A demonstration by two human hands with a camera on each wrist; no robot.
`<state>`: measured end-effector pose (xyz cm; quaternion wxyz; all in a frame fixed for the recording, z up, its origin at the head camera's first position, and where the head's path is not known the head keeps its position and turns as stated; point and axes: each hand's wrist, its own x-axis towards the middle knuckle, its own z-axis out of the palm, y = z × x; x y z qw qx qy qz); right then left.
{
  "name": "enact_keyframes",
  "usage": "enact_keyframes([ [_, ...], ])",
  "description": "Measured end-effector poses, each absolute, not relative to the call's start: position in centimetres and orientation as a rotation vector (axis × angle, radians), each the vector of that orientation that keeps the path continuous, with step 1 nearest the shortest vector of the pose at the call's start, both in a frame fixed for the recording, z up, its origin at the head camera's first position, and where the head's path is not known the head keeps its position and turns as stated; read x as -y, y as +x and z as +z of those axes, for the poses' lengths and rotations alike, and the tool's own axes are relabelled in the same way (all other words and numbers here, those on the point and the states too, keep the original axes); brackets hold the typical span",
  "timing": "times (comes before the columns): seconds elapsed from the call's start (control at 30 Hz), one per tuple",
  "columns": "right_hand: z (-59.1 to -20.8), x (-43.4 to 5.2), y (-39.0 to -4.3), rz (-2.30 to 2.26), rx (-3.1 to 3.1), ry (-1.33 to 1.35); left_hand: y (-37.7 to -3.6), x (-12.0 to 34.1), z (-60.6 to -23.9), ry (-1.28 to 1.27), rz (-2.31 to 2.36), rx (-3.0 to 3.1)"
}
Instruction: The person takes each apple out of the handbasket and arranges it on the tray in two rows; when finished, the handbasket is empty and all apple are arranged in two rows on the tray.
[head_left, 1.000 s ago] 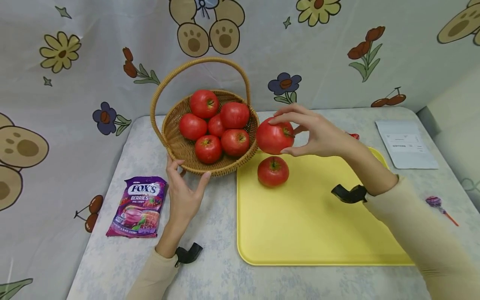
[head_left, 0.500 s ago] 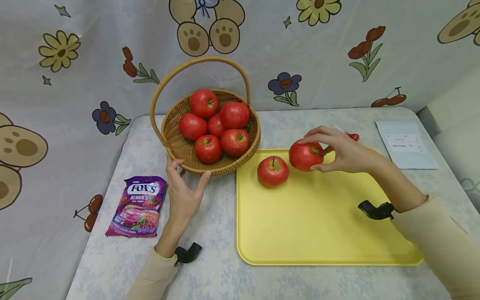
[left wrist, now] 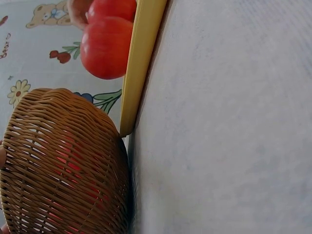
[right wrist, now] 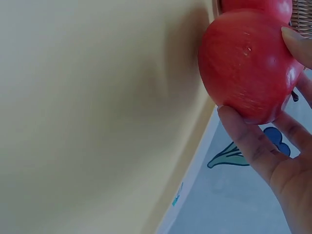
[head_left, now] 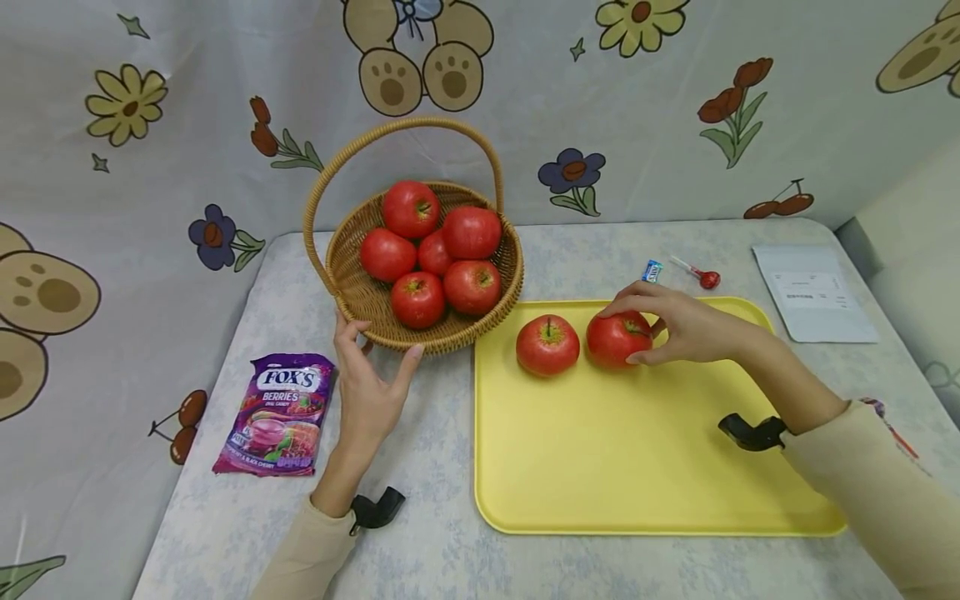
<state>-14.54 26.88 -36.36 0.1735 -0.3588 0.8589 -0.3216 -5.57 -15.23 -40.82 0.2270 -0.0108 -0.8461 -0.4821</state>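
My right hand (head_left: pixel 693 327) holds a red apple (head_left: pixel 613 342) between thumb and fingers, low over the yellow tray (head_left: pixel 600 458). Just left of it, another red apple (head_left: pixel 547 345) sits on the tray, stem up. In the right wrist view the fingers wrap the side of the held apple (right wrist: pixel 246 63). My left hand (head_left: pixel 371 404) grips the near rim of a round wicker basket (head_left: pixel 358 293), which leans towards me. Several red apples (head_left: pixel 417 298) lie inside it. The left wrist view shows the basket's woven outside (left wrist: pixel 63 161), with only bits of fingers at the left edge.
A purple candy bag (head_left: pixel 277 415) lies left of my left hand. Behind the tray are a small blue wrapped sweet (head_left: pixel 652 271) and a red lollipop (head_left: pixel 708 279). A silver pouch (head_left: pixel 813 292) lies at the back right. A patterned cloth (head_left: pixel 660 125) hangs behind the table.
My right hand has carried its apple from beside the basket rightward and down to the tray, right of the other apple. The left hand and basket have stayed put.
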Motion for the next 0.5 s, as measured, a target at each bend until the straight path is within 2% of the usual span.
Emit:
enact_keyframes([
  [0.5, -37.33, -26.76, -14.45, -0.907, -2.434, -1.009, -5.58, 15.15, -40.86, -0.017, -1.320, 2.345],
])
